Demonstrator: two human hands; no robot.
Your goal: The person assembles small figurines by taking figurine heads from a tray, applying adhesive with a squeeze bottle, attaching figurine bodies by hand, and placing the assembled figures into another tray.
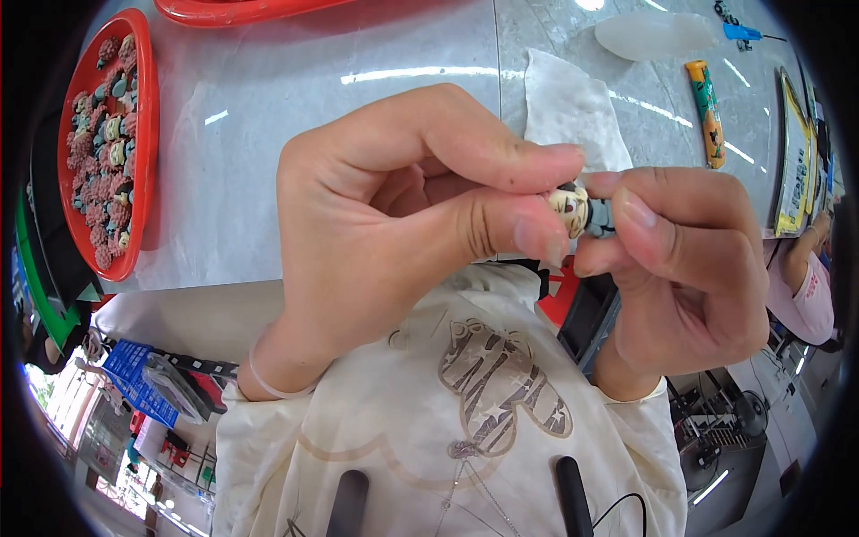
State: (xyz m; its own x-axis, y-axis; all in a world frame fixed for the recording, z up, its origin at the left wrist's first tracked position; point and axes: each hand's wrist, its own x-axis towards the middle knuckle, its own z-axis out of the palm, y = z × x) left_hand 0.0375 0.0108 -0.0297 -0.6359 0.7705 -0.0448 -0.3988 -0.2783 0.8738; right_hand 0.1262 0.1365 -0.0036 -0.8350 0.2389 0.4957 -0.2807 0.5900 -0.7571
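Note:
Between my two hands is a small painted figurine point(571, 208) with a pale face, dark hair and a grey-blue body, lying on its side. My left hand point(403, 197) pinches its head end between thumb and forefinger. The body end is gripped by the fingertips of my right hand point(684, 259). Part of the figurine is hidden behind my fingers. Both hands are raised in front of my chest, near the table's front edge.
On the left of the grey table point(358, 54) stands a red tray point(148, 170) holding many similar figurines. Another red tray point(233, 11) is at the back. A white cloth point(573, 107), a patterned tube point(707, 116), a translucent bottle point(653, 36) and a blue-hubbed needle point(743, 33) lie right.

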